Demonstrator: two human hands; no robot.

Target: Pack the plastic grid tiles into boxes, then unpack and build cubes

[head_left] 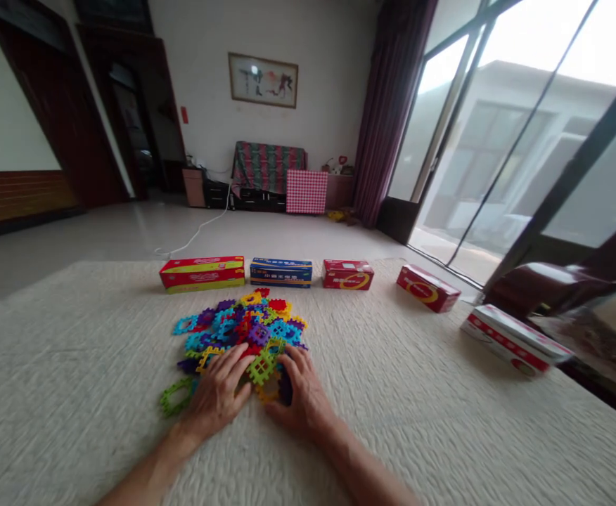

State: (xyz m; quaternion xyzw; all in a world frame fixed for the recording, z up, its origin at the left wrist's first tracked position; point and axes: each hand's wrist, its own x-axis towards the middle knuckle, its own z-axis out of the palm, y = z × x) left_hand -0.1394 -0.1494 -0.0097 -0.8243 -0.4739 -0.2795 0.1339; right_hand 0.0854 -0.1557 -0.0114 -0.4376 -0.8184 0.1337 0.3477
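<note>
A pile of small colourful square plastic puzzle tiles lies on a cream textured cloth. My left hand rests flat at the pile's near edge, fingers spread over yellow and red tiles. My right hand lies beside it, its fingers curled over a dark purple tile. A green tile sits between the two hands, touched by both. A single green tile lies apart, just left of my left hand.
Several long boxes line the cloth's far edge: a red and yellow one, a blue one, red ones and a red-and-white one at right. Beyond are a tiled floor, a covered cabinet and large windows.
</note>
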